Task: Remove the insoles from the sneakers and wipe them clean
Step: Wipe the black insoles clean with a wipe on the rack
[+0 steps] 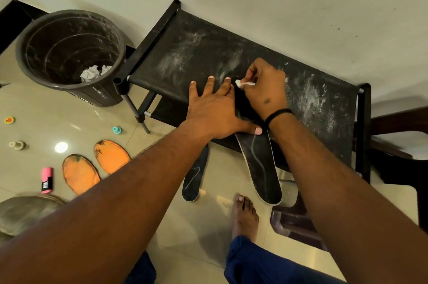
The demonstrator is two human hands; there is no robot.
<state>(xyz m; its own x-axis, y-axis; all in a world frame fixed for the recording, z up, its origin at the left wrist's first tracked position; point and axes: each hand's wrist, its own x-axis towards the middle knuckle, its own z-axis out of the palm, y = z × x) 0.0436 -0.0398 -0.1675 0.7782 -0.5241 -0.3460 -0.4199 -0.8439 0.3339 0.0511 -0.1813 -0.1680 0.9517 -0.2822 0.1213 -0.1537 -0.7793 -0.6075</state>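
Operator A: Rack top (231, 52) was a dusty black fabric shelf set against the far wall; its near edge ran diagonally, with open floor (162, 156) on the near side. A bin (69, 52) stood just left of the rack.

Operator B: Where was the work piece?

Operator A: One black insole (261, 168) lay on the shelf, heel end overhanging the near edge. The left hand (213, 110) pressed flat on it, fingers straight and spread. The right hand (266, 86) had fingers curled, pinching a small white wipe (243, 83) at the insole's toe end.

Operator B: Surface condition?

Operator A: Dark top face, pale curved line, light rim. A second black insole (194, 174) leaned from the rack's near edge to the floor. Two orange insoles (97, 165) lay on the floor at left, with grime at the toes.
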